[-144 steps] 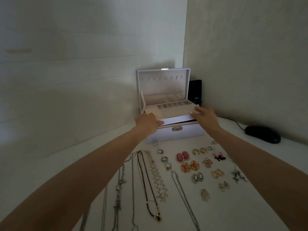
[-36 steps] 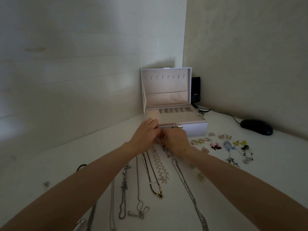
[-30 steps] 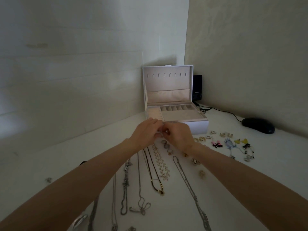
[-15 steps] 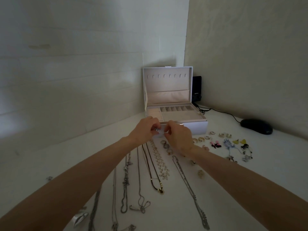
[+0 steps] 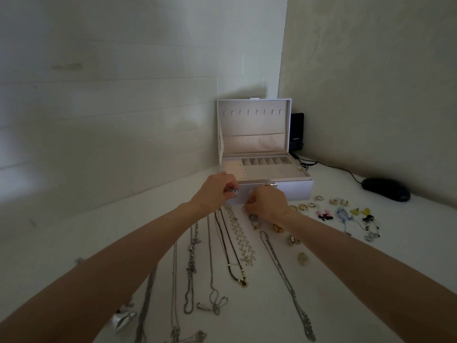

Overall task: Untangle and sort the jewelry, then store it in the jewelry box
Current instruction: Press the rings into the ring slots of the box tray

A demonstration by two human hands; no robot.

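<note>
Two hands meet just in front of the jewelry box (image 5: 291, 193), which stands at twelve o'clock from them on the white table (image 5: 408, 256). Its lid is upright and its long side runs nine to three. The left hand (image 5: 215, 194) pinches a small silvery ring (image 5: 233, 191) between thumb and fingertips. The ring sits at that hand's three o'clock edge, raised off the table and just before the box's front wall. The right hand (image 5: 268, 204) hangs beside it at three o'clock, close but apart, with its fingers curled under and the tips drawn together. I cannot tell whether anything is caught between them.

The box is smooth and white outside with a pale, velvety beige lining. A row of small hooks crosses the lid above a soft pocket. The tray holds ribbed ring rolls at nine o'clock, a line of small square cells along the back and one wide flat bay.

At six o'clock from the hands the necklaces lie in parallel lines, each with its long axis running twelve to six. Among them are a gold link necklace (image 5: 241, 237), a dark cord necklace (image 5: 231, 256) ending in a small pendant, and a long silver chain (image 5: 284, 280). Loose rings (image 5: 253, 220) lie just below the right hand. Paired earrings (image 5: 324, 214), gold, pink and yellow, spread out toward three o'clock. A glossy black computer mouse (image 5: 384, 189) rests farther out that way.
</note>
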